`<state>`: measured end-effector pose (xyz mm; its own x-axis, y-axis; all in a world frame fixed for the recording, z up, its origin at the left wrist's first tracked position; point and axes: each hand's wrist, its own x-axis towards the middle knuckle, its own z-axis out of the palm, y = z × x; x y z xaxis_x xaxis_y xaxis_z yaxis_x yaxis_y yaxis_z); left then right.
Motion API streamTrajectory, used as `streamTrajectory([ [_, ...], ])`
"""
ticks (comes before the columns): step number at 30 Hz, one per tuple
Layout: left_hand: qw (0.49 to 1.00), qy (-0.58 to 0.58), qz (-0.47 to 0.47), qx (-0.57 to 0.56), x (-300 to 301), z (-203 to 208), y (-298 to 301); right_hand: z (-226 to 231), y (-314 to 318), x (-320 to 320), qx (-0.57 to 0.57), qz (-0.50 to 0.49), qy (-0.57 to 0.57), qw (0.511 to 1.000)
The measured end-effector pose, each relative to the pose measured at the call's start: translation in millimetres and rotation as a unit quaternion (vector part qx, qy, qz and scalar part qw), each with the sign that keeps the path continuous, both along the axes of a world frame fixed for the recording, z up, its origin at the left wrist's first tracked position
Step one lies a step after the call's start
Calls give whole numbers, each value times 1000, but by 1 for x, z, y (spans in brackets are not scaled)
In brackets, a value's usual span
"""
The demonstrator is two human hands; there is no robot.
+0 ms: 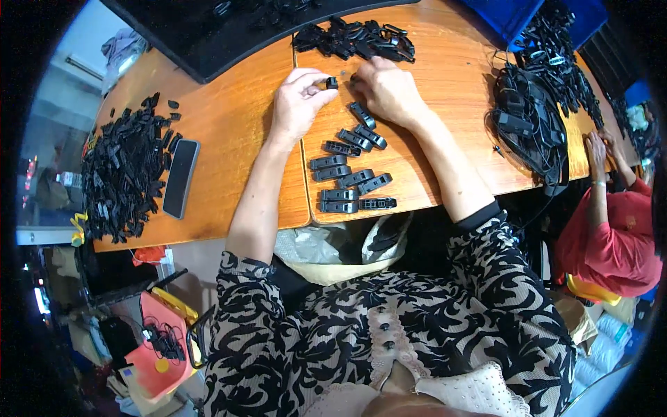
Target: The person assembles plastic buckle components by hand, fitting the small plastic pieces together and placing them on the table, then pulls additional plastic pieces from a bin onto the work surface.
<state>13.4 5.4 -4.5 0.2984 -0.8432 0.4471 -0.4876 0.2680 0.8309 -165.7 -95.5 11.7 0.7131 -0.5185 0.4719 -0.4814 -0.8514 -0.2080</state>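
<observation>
My left hand [295, 104] pinches a small black plastic part [331, 83] between thumb and fingers, held up over the table. Just to its right, my right hand [389, 90] is curled closed, with a small dark piece showing at its fingertips; most of that piece is hidden. Below the hands, several black clip-like plastic pieces [340, 172] lie in short rows toward the table's near edge. One black piece [362, 115] rests just under my right hand. Beyond both hands is a heap of black plastic parts [354, 39].
At left a large pile of small black parts [121, 174] lies beside a phone [181, 178]. A black tray [229, 35] stands at the back. Right, cables and a black bag [531, 125] sit near a blue bin [504, 17]. A person in red [611, 236] works at far right.
</observation>
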Motion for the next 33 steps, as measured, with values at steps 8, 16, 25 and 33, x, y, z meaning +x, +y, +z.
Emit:
streamTrajectory([
  [8,995,17,-41,89,1,-3,-1,17,-2,-2,602,167,-190,757],
  [16,995,23,-39,89,-7,5,7,18,6,-1,606,125,-155,771],
  [25,996,-57,-71,18,-5,1,-1,24,0,-4,561,69,-123,816],
  [33,967,224,-112,45,-11,7,10,1,10,8,530,90,-211,816],
])
